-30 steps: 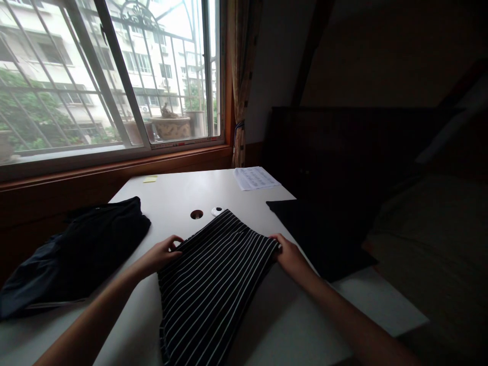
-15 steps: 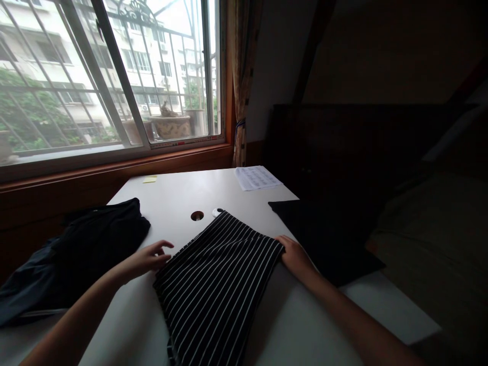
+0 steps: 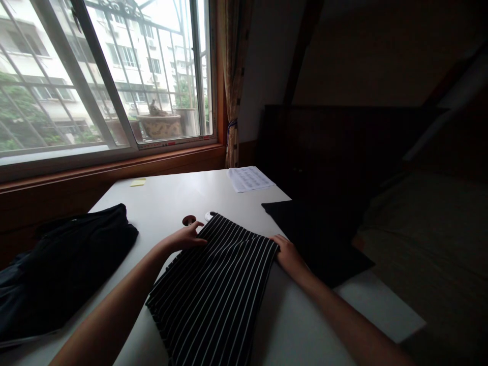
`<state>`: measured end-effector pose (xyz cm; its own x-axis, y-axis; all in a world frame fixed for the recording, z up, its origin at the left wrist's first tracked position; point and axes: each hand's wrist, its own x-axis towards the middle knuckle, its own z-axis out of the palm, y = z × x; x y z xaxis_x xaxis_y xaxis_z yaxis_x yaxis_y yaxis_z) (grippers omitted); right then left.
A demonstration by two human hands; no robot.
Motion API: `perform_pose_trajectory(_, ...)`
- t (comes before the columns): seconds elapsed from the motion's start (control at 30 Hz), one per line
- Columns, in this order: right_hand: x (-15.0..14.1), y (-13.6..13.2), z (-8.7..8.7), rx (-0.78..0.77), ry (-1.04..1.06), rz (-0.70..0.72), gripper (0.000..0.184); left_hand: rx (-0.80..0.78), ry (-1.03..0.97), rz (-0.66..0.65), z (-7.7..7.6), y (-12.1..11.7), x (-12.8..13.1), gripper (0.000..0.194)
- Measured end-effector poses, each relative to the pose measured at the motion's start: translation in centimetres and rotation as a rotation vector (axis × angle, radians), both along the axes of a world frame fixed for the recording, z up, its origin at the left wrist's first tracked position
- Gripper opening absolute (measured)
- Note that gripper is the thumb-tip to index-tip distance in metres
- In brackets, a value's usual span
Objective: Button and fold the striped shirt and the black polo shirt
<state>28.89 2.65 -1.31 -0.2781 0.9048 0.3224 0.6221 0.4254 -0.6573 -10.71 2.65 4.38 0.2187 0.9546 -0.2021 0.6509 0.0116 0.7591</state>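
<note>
A black garment with thin white stripes (image 3: 221, 284) lies folded flat on the white table (image 3: 183, 193); its near end runs out of view at the bottom. I cannot tell what kind of garment it is. My left hand (image 3: 188, 237) is at its upper left edge, thumb and fingers apart, the thumb over the cloth. On the other side, my right hand (image 3: 290, 256) grips the garment's right corner, its fingertips partly hidden by the cloth.
Dark clothes (image 3: 76, 259) lie heaped at the table's left. A black cloth (image 3: 320, 244) lies along the right side. Printed sheets (image 3: 250, 179) and a yellow note (image 3: 138, 182) are near the far edge. A round cable hole (image 3: 189, 220) is beyond my left hand.
My left hand has moved up and right along the garment's left edge toward its far corner. My right hand keeps its grip on the right corner. The view has shifted slightly.
</note>
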Motion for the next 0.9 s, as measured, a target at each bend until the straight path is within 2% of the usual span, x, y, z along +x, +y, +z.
perform_pose_trajectory(0.17,-0.7,2.7,0.5,-0.028,0.066,0.005,0.037,-0.016,-0.01,-0.002,-0.8,-2.0,-1.0,0.069)
perform_pose_trajectory(0.37,-4.2,6.1,0.6,-0.047,0.098,0.123,0.031,-0.348,-0.319,0.04,-0.5,-8.4,-3.4,0.082)
perform_pose_trajectory(0.47,-6.3,6.9,0.5,-0.067,0.118,0.198,0.032,-0.394,-0.365,0.094,-0.3,-10.1,-5.6,0.078)
perform_pose_trajectory(0.53,-7.1,7.1,0.6,-0.078,0.133,0.233,0.032,-0.299,-0.322,0.159,-0.8,-9.7,-7.3,0.07)
perform_pose_trajectory(0.6,-7.3,7.2,0.7,-0.083,0.147,0.255,0.032,-0.082,-0.217,0.208,-1.6,-8.2,-8.8,0.062)
perform_pose_trajectory(0.67,-7.1,7.2,0.9,-0.082,0.159,0.264,0.033,0.165,-0.116,0.195,-2.4,-6.2,-9.4,0.056)
perform_pose_trajectory(0.73,-6.7,7.0,1.0,-0.076,0.165,0.256,0.032,0.315,-0.078,0.122,-3.0,-4.3,-9.2,0.051)
perform_pose_trajectory(0.9,-6.3,6.6,1.0,-0.04,0.177,0.199,0.029,0.333,-0.12,-0.058,-2.3,-1.7,-6.8,0.043)
